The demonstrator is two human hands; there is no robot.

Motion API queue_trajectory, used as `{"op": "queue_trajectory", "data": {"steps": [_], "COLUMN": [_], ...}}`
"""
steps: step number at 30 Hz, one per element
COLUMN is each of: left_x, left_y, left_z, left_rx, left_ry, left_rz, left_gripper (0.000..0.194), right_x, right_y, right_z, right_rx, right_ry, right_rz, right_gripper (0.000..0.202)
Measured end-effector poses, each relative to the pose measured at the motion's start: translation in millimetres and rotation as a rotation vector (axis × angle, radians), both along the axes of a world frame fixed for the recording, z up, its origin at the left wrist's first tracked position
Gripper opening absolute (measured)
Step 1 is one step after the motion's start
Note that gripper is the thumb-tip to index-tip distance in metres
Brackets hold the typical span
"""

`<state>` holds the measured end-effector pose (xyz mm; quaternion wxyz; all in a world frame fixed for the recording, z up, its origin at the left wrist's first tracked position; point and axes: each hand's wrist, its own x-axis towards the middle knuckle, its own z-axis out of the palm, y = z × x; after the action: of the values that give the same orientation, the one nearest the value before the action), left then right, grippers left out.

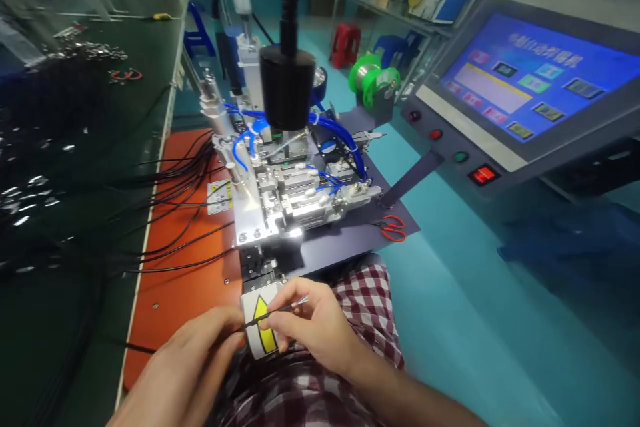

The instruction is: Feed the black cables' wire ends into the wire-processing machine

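A thin black cable (273, 314) with fine stripped wire ends stretches between my two hands, low in front of my body. My left hand (200, 340) pinches it at the left, and my right hand (313, 320) grips it near the bared end. Just behind the cable is a white plate (251, 310) with a yellow arrow-shaped mark. Beyond my hands stands a metal machine (305, 193) with blue air tubes and small cylinders. Several black cables (185, 240) lie in a row to its left on an orange board (185, 310).
Red-handled scissors (393, 228) lie on the machine's dark base at the right. A control panel with a lit screen (540, 77) stands farther right. A green spool (370, 80) sits behind the machine. Piled dark cables (45, 140) cover the left bench. A black cylindrical fixture (287, 87) hangs in front.
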<state>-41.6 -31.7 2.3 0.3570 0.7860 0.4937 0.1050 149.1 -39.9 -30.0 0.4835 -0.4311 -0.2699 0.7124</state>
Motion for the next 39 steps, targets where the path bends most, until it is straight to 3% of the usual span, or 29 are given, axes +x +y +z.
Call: {"op": "queue_trajectory", "data": {"steps": [3, 6, 12, 17, 23, 34, 39], "left_x": [19.5, 27.8, 38.6, 47.7, 51.2, 48.0, 47.6], "left_y": [9.2, 14.3, 14.5, 22.8, 29.4, 26.6, 24.7], "left_z": [11.6, 12.9, 15.9, 17.6, 11.0, 6.5, 1.5], "left_rx": [-0.135, -0.233, -0.266, -0.402, -0.673, -0.683, -0.498], "left_ry": [-0.121, -0.183, -0.230, -0.402, -0.642, -0.710, -0.616], "left_rz": [-0.059, -0.043, -0.037, 0.000, 0.059, 0.095, 0.130], "left_gripper": [0.033, 0.033, 0.031, 0.023, 0.024, 0.027, 0.023], "right_x": [2.7, 8.2, 16.3, 33.3, 42.5, 27.1, 22.0], "right_y": [0.0, -0.2, 0.7, 4.8, 10.5, 14.6, 10.0], "right_z": [-1.4, -2.1, -1.0, -0.3, -1.9, -1.0, -1.2], "right_rx": [0.037, 0.065, 0.138, 0.131, 0.123, 0.096, 0.158], "right_ry": [-0.025, -0.055, -0.139, -0.066, -0.060, -0.017, -0.125], "right_rz": [0.016, 0.007, -0.050, 0.073, -0.051, -0.021, -0.017], "right_gripper": [0.025, 0.018, 0.009, 0.008, 0.014, 0.019, 0.014]}}
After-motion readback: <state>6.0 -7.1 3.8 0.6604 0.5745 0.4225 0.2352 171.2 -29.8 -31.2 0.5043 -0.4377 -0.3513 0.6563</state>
